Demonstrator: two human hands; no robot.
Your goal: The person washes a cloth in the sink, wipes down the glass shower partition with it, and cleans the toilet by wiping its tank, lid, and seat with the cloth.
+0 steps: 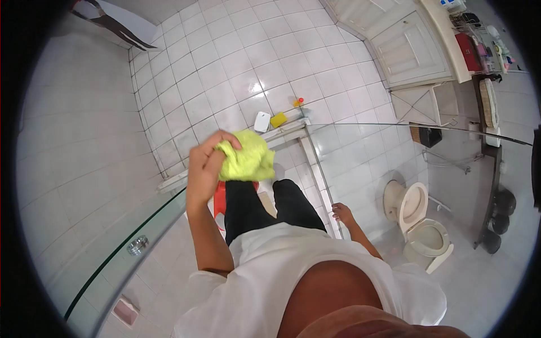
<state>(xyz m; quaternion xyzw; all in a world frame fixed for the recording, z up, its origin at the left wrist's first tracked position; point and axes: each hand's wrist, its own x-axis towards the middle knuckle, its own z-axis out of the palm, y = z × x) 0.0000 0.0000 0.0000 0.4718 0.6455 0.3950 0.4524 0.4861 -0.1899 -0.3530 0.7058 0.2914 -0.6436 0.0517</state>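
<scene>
A crumpled yellow-green cloth point(247, 158) hangs from my left hand point(209, 160), whose fingers are closed on its upper left part, above my knees. My right hand point(342, 213) is low on the right beside the glass panel point(360, 163), fingers loosely curled and a little apart, with nothing visible in them. Whether it touches the glass is unclear. On the floor ahead, near the raised threshold point(282, 131), lie a white soap-like block point(262, 121), a yellow sponge point(278, 119) and a small yellow item with a red top point(301, 101).
A glass door point(127, 248) with a round knob stands on the left. Something red point(220, 197) shows beside my legs. To the right are a toilet point(428, 236), a white cabinet point(408, 50) and a shelf with toiletries point(470, 53). A pink soap dish point(125, 311) is lower left.
</scene>
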